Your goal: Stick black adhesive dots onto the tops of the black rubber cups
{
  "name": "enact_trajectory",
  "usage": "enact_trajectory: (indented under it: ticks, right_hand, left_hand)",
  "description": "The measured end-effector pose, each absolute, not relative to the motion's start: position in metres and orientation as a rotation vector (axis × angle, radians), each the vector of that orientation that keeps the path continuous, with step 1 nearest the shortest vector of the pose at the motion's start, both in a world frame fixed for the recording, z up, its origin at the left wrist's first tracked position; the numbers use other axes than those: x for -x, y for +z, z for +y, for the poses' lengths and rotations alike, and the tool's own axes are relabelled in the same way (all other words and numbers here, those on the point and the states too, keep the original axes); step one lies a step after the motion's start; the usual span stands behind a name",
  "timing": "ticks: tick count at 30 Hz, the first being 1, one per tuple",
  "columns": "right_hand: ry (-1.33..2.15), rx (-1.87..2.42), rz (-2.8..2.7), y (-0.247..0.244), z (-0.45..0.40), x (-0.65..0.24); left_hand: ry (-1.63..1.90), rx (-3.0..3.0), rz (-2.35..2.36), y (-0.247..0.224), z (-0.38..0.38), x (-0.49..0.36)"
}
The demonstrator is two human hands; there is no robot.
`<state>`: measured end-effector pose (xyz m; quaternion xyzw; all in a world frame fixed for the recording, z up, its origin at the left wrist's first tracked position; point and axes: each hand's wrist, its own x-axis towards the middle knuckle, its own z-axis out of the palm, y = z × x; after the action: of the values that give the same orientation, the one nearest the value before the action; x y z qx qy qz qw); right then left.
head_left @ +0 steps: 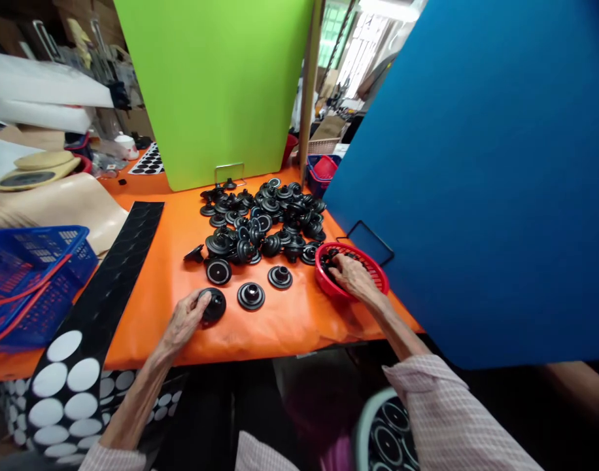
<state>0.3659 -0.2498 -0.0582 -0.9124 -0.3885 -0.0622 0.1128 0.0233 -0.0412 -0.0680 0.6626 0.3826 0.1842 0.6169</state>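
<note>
The left hand [184,319] is almost closed. Its thumb and fingers pinch the left edge of a round black piece [216,306]. The thumb is near the top of the edge, and the other fingers are bent close by. The piece is at the front of the orange table [284,330], and I can't tell if it touches the cloth or is a bit above it.

The right hand [353,276] reaches down into a red basket [384,282]. Its fingers are bent and point into the small black parts [327,265] in there. The fingertips are hard to see, so I can't tell how far apart they are or if they have hold of a part.

Between the two hands, two more round pieces lie flat with their knobs up. One, the near disc [251,296], is just beside the piece in the left hand. The other, the far disc [280,277], is a little farther back, nearer the red basket. A disc with a pale ring [218,271] lies just behind the left hand's piece. Behind them is a big messy pile [280,216] of black round pieces, some flat and some tipped over. The red basket is by the right front side of the pile.
</note>
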Motion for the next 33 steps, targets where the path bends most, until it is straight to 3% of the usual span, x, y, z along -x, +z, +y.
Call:
enact_trajectory:
  ticks: [5,8,11,18,25,33]
  right_hand:
    - [-0.433,2.666,-1.001,-0.044,-0.268,-0.344]
    - [-0.673,2.651,-0.632,-0.044,-0.299,-0.332]
    - [-0.604,2.627,-0.423,-0.053,-0.325,-0.328]
    - [-0.482,2.735,-0.499,-0.051,-0.341,-0.310]
    - [-0.352,2.746,-1.332,-0.041,-0.279,-0.336]
    - [-0.340,2.633,-1.515,-0.052,-0.256,-0.360]
  left_hand:
    - [0.436,-1.450,0.887,-0.068,-0.045,-0.024]
    - [0.425,-1.438,0.895,-0.068,-0.046,-0.024]
    - [0.413,-1.433,0.914,-0.070,-0.046,-0.023]
    - [0.418,-1.479,0.927,-0.069,-0.045,-0.024]
    - [0.466,-1.330,0.927,-0.062,-0.046,-0.027]
    - [0.530,-0.959,0.842,-0.054,-0.055,-0.011]
